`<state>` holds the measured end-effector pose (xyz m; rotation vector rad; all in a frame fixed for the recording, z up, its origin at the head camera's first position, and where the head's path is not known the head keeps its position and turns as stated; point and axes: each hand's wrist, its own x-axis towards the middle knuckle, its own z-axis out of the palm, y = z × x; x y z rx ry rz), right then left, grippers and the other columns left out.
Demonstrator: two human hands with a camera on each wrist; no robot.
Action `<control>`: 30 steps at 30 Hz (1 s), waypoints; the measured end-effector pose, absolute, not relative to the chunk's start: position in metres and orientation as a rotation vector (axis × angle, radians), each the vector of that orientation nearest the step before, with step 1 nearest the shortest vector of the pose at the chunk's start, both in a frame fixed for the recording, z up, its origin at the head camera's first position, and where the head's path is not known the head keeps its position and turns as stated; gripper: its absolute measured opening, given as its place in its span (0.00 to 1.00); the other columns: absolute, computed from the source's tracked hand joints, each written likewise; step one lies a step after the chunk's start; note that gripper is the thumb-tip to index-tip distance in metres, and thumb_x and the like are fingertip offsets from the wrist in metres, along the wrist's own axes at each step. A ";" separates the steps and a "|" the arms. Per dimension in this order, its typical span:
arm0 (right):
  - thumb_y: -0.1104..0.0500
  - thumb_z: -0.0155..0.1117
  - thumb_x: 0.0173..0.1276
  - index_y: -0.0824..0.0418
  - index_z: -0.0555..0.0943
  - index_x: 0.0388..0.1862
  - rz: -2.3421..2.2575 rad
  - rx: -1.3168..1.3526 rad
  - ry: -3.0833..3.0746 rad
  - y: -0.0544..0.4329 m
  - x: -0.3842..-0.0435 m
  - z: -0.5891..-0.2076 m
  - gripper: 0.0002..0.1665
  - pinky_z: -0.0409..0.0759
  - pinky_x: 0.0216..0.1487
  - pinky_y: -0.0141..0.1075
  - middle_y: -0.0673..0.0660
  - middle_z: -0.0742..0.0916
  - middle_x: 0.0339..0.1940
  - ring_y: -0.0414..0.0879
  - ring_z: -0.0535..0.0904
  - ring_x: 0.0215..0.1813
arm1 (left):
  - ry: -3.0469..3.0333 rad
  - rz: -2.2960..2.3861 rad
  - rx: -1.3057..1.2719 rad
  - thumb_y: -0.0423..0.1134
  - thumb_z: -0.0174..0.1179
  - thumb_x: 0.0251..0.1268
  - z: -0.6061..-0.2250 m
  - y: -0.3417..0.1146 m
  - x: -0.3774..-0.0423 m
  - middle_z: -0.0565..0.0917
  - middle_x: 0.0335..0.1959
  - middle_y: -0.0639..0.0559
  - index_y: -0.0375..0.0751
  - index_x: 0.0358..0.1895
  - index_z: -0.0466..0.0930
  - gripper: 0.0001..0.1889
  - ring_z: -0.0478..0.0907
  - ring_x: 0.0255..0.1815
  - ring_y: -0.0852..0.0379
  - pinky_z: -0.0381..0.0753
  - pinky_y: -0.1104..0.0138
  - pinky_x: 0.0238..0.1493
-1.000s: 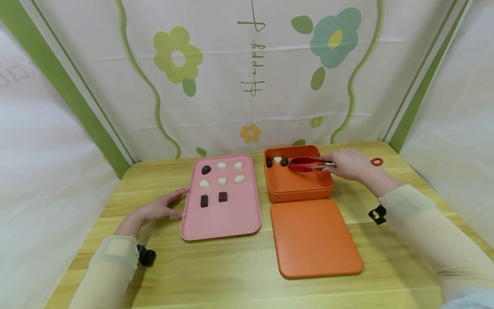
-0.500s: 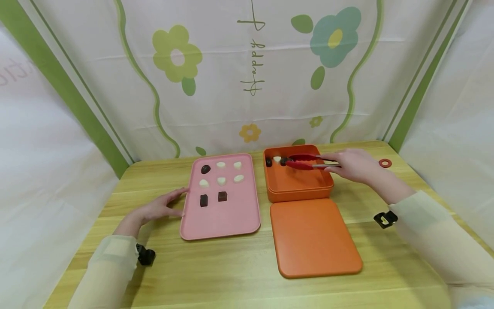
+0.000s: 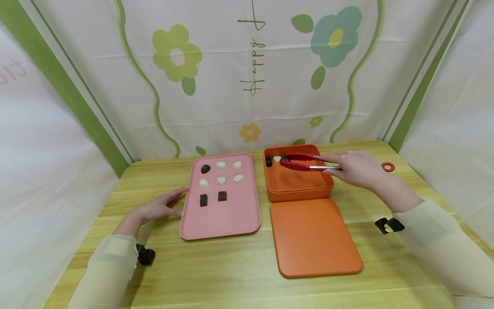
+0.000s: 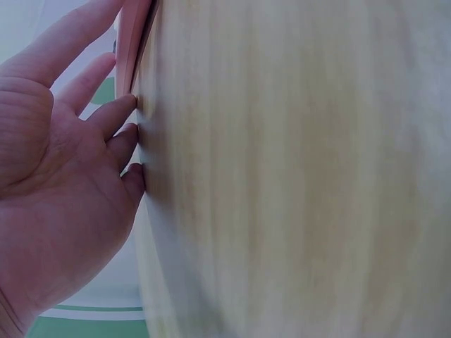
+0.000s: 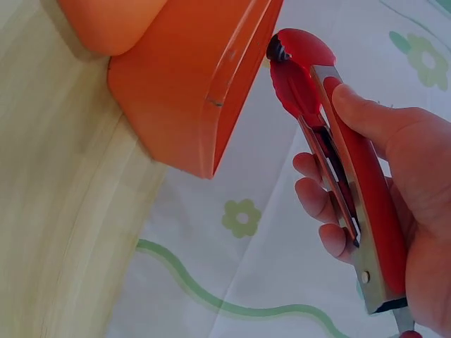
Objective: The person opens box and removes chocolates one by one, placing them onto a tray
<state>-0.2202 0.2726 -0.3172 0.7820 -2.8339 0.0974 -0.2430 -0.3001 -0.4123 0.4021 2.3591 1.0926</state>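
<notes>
My right hand grips red-tipped metal tongs over the orange box. Between the tong tips sits a dark chocolate piece; in the right wrist view it shows beyond the box rim. A white piece and another dark piece lie by the box's far left corner. My left hand, fingers spread and relaxed, touches the left edge of the pink tray. On that tray are a round dark piece, several white pieces and two dark brown blocks.
An orange lid lies flat on the wooden table, just in front of the box. A red ring shows behind my right wrist. Flower-printed cloth hangs along the table's back edge.
The tong tips have drawn together on the dark chocolate piece. My right hand has shifted slightly right. The left hand and the pink tray have stayed put.
</notes>
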 end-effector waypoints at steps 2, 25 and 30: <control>0.51 0.69 0.65 0.55 0.80 0.61 0.100 0.796 -2.825 0.269 -0.218 -0.315 0.26 0.78 0.30 0.48 0.61 0.87 0.45 0.55 0.84 0.36 | 2.363 1.083 0.401 0.47 0.68 0.60 -0.413 -0.301 -0.243 0.44 0.78 0.35 0.50 0.78 0.51 0.46 0.40 0.76 0.33 0.43 0.37 0.69; 0.52 0.72 0.62 0.53 0.82 0.60 0.109 1.052 -2.664 0.217 -0.217 -0.317 0.26 0.78 0.26 0.39 0.57 0.87 0.48 0.49 0.83 0.30 | 2.350 1.111 0.396 0.45 0.69 0.59 -0.411 -0.301 -0.243 0.45 0.77 0.35 0.48 0.78 0.52 0.46 0.40 0.76 0.33 0.42 0.38 0.69; 0.52 0.72 0.62 0.53 0.83 0.59 0.094 1.108 -2.645 0.203 -0.217 -0.318 0.25 0.76 0.23 0.37 0.55 0.88 0.45 0.49 0.83 0.30 | 2.354 1.103 0.398 0.45 0.69 0.59 -0.410 -0.300 -0.243 0.44 0.77 0.34 0.49 0.78 0.52 0.46 0.40 0.75 0.32 0.42 0.37 0.69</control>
